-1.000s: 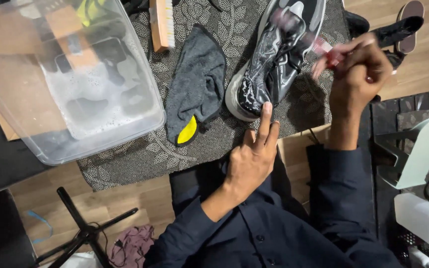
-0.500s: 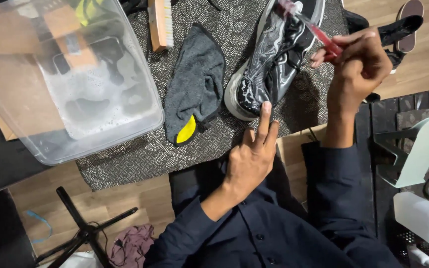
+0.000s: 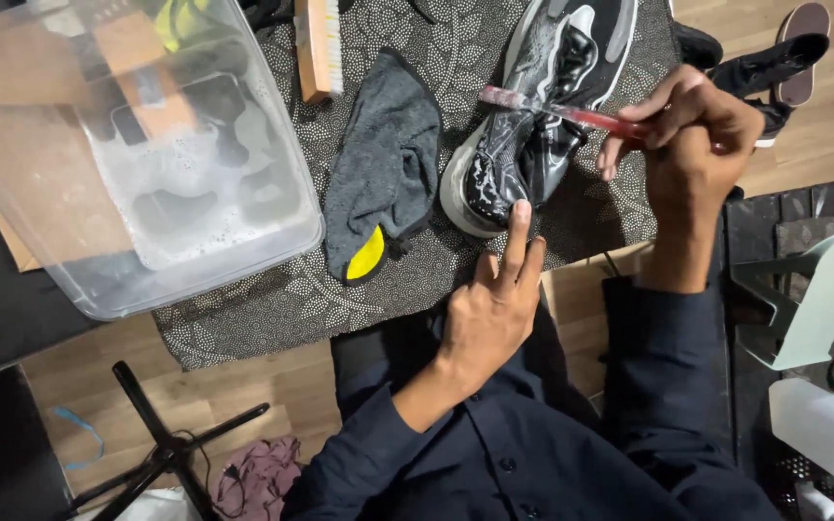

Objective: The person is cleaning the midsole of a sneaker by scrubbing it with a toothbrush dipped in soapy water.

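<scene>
Head view: right hand (image 3: pixel 702 130) clamped on red toothbrush (image 3: pixel 571 113), bristles pointing nine o'clock across sneaker (image 3: pixel 533 106); left hand (image 3: pixel 489 309) open, fingertip touching toe.

Red toothbrush (image 3: pixel 571 112) across wet sneaker (image 3: pixel 533 106) — hands.

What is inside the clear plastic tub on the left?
The clear plastic tub holds soapy, foamy water. Dark shapes and a brown block showing through it cannot be placed inside or beneath. Neither the left hand nor the right hand reaches it.
</scene>
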